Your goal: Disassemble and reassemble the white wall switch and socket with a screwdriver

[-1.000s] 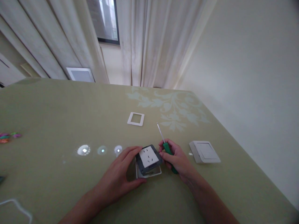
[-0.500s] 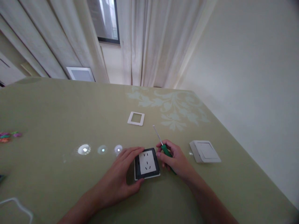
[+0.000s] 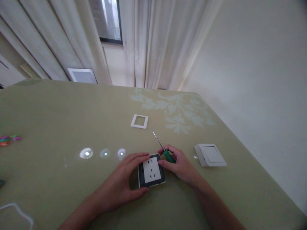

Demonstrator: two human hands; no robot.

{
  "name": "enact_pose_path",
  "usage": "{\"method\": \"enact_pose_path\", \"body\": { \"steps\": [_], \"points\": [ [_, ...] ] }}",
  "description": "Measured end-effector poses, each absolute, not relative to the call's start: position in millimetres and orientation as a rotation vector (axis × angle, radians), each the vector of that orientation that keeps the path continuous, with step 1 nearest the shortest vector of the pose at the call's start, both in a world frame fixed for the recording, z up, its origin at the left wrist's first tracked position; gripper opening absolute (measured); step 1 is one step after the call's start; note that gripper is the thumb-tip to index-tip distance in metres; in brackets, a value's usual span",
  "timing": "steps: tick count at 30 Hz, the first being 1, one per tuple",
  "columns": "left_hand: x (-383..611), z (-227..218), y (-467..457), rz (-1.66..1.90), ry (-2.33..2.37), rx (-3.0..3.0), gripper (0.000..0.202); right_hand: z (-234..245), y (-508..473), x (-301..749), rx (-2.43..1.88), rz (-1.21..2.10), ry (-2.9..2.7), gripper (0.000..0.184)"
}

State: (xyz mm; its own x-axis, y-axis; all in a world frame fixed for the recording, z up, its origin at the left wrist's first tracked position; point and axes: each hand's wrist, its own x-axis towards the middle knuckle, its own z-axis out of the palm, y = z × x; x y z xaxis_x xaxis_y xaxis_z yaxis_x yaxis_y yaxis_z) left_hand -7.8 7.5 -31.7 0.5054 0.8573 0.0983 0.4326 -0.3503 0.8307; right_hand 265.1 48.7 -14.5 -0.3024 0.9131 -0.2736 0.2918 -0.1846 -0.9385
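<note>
The left hand grips the five-hole socket atop a white box; the right hand clasps a screwdriver, thumb at the socket's edge. Seating seems underway; next probably calls for level pressure.

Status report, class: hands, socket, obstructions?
Left hand gripping socket; right hand holding green screwdriver, thumb at socket's edge. White frame beyond, not in the way.

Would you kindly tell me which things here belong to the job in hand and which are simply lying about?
In the job:
socket, in the left hand
white base beneath it
green-handled screwdriver, in the right hand
white frame, probably

Apparently lying about:
white switch unit
colourful pieces
white cable
dark object, cut off at the left edge
</note>
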Motion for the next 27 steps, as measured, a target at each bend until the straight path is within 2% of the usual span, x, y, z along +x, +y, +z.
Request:
{"method": "enact_pose_path", "body": {
  "steps": [11,27],
  "points": [
    [-15.3,-31.3,10.1,0.661,1.010,1.923,0.093,-16.4,48.7,265.9,-1.373,1.588,-1.542,0.042],
    [-21.7,-22.5,11.0,0.557,1.022,1.875,0.092,-13.1,49.4,266.0,-1.398,1.568,-1.539,0.040]
  ]
}}
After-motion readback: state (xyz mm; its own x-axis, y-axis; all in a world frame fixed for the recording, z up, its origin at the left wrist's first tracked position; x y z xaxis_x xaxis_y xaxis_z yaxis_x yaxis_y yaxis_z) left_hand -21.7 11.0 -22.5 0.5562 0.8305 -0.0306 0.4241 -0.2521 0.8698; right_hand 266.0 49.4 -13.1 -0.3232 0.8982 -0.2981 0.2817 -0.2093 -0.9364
